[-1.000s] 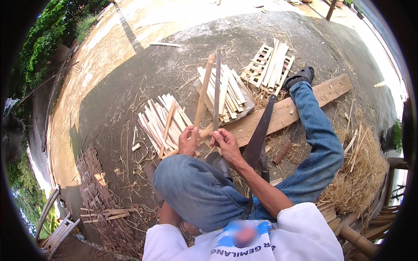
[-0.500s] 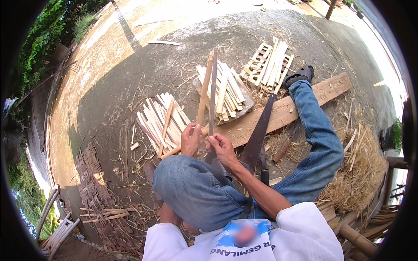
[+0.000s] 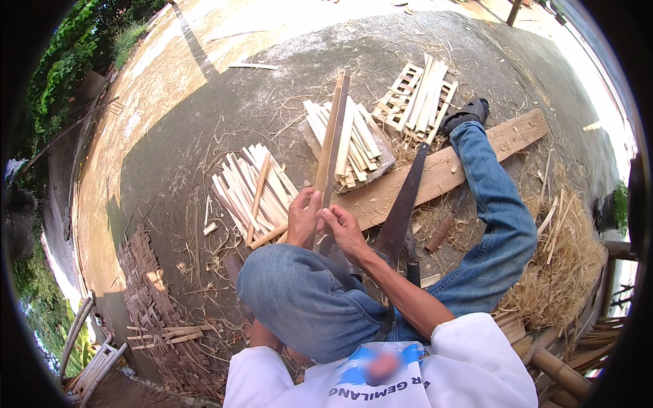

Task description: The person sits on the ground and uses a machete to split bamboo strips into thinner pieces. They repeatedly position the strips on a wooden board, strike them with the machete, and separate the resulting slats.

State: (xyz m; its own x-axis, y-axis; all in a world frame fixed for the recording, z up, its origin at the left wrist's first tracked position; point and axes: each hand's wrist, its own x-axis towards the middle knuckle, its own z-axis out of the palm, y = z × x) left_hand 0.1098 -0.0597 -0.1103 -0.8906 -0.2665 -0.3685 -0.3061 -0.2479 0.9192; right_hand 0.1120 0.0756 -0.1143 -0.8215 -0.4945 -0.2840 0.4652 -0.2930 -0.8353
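My left hand [image 3: 301,216] is closed round the lower end of a long tan bamboo strip [image 3: 328,143], beyond my bent knee. My right hand [image 3: 345,232] pinches a dark brown bamboo strip [image 3: 339,129] between thumb and fingers. Both strips point away from me and lie side by side, touching or nearly so. The fingertips of the two hands almost meet. Just right of my right hand is the dark tapering blade of a saw [image 3: 404,204], resting against a wooden plank [image 3: 442,178].
Pale split strips [image 3: 248,194] lie in a pile at left. More strips [image 3: 350,139] rest on a block, others on a slatted frame [image 3: 401,95]. A brown wooden handle [image 3: 442,231] lies near shavings [image 3: 558,265]. Woven matting [image 3: 153,292] is at lower left.
The two strips, which stood slightly apart, have come together side by side. My hands have drawn closer to each other and keep their hold.
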